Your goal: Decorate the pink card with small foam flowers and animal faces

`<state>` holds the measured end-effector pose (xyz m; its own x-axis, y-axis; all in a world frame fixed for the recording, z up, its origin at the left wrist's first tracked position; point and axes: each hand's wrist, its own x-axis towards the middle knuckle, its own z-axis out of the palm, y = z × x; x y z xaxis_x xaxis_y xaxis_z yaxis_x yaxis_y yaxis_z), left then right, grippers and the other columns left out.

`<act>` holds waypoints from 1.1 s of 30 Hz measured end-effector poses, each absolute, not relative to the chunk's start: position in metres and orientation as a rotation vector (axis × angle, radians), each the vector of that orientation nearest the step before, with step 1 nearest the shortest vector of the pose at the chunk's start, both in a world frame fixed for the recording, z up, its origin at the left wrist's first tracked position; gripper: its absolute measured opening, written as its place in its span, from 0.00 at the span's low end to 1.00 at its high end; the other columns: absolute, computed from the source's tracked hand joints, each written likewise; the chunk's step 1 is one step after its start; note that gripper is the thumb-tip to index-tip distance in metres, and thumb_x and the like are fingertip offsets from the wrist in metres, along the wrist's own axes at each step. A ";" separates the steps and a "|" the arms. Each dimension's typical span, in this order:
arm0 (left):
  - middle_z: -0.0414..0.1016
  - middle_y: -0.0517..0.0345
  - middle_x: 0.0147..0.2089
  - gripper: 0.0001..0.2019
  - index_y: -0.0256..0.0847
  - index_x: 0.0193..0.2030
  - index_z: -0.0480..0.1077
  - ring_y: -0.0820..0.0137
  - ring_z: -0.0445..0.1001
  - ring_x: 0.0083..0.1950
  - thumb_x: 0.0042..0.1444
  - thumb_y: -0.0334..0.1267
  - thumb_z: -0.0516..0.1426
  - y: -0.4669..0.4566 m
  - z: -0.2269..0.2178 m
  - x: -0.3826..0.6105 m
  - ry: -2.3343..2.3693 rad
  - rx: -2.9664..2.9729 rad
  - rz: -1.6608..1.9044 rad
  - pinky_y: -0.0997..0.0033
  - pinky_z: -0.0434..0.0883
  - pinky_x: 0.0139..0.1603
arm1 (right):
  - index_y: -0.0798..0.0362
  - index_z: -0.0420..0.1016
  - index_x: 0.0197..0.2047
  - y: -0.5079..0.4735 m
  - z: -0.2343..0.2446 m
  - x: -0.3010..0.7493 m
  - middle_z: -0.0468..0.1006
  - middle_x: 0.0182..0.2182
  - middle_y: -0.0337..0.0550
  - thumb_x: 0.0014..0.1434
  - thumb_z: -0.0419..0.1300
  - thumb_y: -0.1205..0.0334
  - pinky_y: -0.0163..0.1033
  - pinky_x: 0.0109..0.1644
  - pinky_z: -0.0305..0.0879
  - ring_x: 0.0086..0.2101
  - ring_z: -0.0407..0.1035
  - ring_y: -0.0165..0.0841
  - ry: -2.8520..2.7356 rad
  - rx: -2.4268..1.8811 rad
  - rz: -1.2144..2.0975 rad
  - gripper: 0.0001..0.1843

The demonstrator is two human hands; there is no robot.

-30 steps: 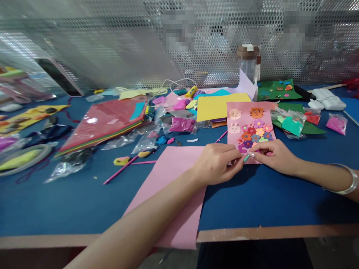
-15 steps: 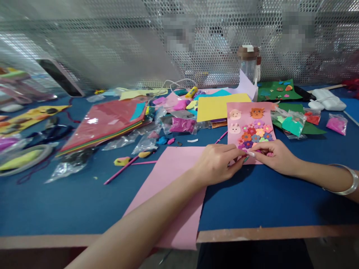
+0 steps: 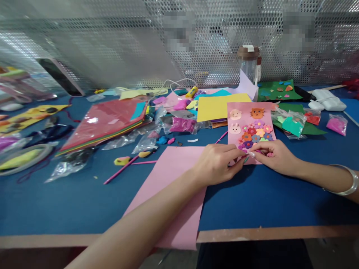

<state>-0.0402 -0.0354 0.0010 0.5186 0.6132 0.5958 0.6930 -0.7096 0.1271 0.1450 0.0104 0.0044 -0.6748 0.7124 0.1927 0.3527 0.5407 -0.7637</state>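
Observation:
A pink card [image 3: 234, 140] lies on the blue table, bearing clay animal faces, among them an orange cat face [image 3: 257, 113], and a cluster of colourful clay flowers [image 3: 255, 137]. Over its lower edge, my left hand [image 3: 221, 162] and my right hand [image 3: 277, 157] meet, fingertips pinched close together. Whatever sits between the fingertips is too small and covered to make out; a bit of green shows by the left fingers. Beneath my left forearm rests a larger pink sheet [image 3: 174, 179], partly hidden.
To the left are a stack of coloured paper in plastic [image 3: 106, 119], a magenta stick [image 3: 122, 170] and clay lumps. Bags of clay [image 3: 183, 125] and a yellow sheet [image 3: 214, 107] lie farther back. A lidded bottle [image 3: 248, 63] and a leaning phone [image 3: 60, 76] stand near the perforated metal screen.
Hardly anything differs. Both hands stay pinched at the same spot on the card, with at most a tiny shift of the fingers.

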 end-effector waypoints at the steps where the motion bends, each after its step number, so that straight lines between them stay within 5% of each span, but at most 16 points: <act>1: 0.72 0.58 0.23 0.08 0.36 0.32 0.71 0.77 0.68 0.22 0.53 0.33 0.51 -0.035 0.001 -0.040 -1.136 -2.625 -0.952 0.79 0.62 0.20 | 0.62 0.74 0.32 0.010 0.004 0.145 0.58 0.15 0.33 0.52 0.53 0.62 0.29 0.18 0.44 0.17 0.47 0.20 -2.288 -0.864 0.976 0.12; 33: 0.71 0.59 0.22 0.11 0.37 0.30 0.71 0.77 0.67 0.21 0.54 0.35 0.49 -0.035 0.001 -0.041 -1.188 -2.687 -0.814 0.78 0.61 0.20 | 0.60 0.75 0.32 0.010 0.005 0.144 0.65 0.16 0.36 0.52 0.53 0.61 0.29 0.20 0.45 0.18 0.51 0.21 -2.294 -0.869 0.984 0.13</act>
